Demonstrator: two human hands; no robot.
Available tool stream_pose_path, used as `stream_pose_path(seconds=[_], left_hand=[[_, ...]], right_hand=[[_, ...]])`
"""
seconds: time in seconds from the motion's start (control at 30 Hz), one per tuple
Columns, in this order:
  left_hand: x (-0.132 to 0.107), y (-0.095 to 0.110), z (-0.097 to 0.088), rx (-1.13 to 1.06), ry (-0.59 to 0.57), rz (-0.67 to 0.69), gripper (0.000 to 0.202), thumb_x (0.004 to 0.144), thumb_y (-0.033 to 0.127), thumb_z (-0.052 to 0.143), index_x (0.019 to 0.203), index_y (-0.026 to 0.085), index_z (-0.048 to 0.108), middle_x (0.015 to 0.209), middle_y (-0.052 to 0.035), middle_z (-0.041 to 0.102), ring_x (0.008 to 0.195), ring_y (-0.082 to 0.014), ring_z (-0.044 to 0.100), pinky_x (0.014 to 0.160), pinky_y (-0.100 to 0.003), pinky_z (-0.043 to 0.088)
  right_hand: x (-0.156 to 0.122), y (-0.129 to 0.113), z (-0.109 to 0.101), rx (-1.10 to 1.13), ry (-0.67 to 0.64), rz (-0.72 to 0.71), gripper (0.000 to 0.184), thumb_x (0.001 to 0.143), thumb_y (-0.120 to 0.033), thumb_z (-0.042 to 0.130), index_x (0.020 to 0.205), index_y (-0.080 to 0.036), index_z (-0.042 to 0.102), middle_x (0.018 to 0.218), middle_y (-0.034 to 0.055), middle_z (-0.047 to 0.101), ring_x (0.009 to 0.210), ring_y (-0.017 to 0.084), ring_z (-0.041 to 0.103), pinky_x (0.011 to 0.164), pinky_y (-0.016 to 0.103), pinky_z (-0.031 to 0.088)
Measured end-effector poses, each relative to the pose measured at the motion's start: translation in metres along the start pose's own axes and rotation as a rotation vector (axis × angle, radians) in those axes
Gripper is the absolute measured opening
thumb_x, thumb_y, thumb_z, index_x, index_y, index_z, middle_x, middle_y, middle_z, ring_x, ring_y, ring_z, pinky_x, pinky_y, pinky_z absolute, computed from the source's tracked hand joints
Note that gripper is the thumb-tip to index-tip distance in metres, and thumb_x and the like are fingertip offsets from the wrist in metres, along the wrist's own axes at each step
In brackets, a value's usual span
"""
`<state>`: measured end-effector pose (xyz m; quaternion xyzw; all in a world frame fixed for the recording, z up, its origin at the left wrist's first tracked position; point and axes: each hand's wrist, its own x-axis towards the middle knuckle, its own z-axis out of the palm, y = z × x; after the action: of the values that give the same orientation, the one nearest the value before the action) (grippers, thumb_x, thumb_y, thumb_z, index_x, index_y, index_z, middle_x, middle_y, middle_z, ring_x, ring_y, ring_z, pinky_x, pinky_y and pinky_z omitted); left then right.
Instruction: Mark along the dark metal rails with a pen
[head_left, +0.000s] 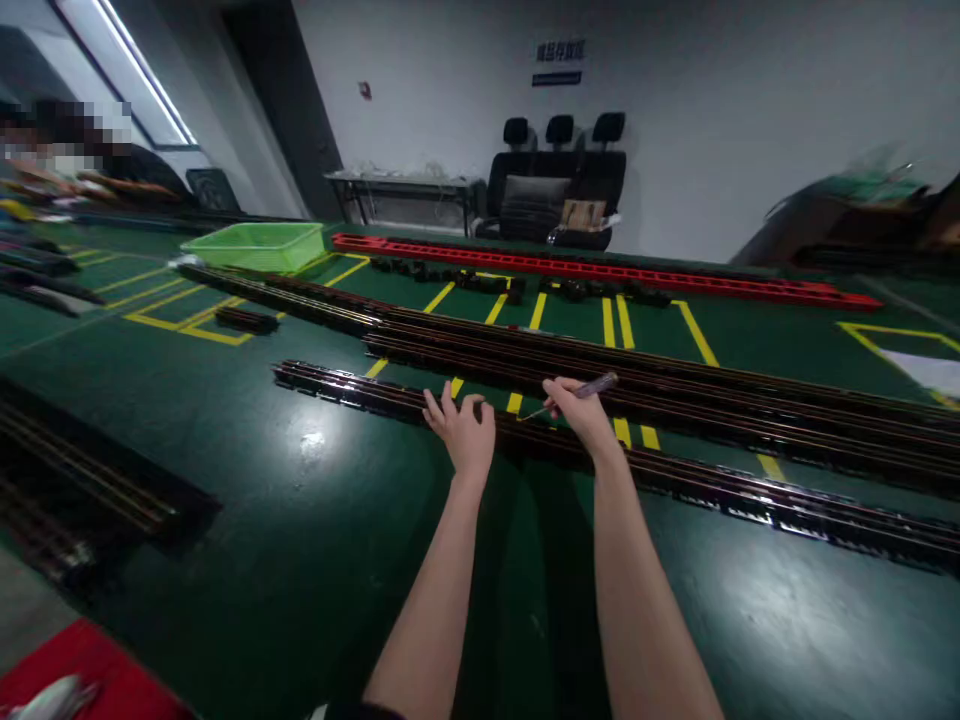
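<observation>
My right hand grips a slim hand tool like a small screwdriver, with a thick purplish handle and a thin shaft. Its shaft slants down to the left, and the tip meets a long dark strip with shiny parts along it. On the left, my left hand rests at the same strip, thumb and forefinger pinched, the other fingers spread. Whatever lies in that pinch is too small to make out. Both hands are close together, with the tool tip between them.
Behind the strip lies a bundle of long dark strips. Farther back are a red slotted rail, a green basket and several small black parts. More strips lie at left. Another person is at the far left.
</observation>
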<state>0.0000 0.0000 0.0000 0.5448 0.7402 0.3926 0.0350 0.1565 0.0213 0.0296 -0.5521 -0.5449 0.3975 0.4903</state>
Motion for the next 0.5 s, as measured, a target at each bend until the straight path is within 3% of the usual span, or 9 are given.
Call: stream_pose_path(seconds=[0.5], left_hand=[[-0.003,-0.001,0.001,-0.003,-0.03,-0.002,0.022,0.084,0.022,0.053,0.09,0.018,0.074,0.142,-0.0119,0.044,0.142,-0.0375,0.015,0.115,-0.056,0.01]], right_hand=[[-0.006,0.002,-0.021,0.006,-0.067,-0.011,0.036,0.073,-0.044,0.057,0.049,-0.017,0.051,0.046,-0.0012,0.046,0.049,0.01,0.043,0.055,0.025,0.035]])
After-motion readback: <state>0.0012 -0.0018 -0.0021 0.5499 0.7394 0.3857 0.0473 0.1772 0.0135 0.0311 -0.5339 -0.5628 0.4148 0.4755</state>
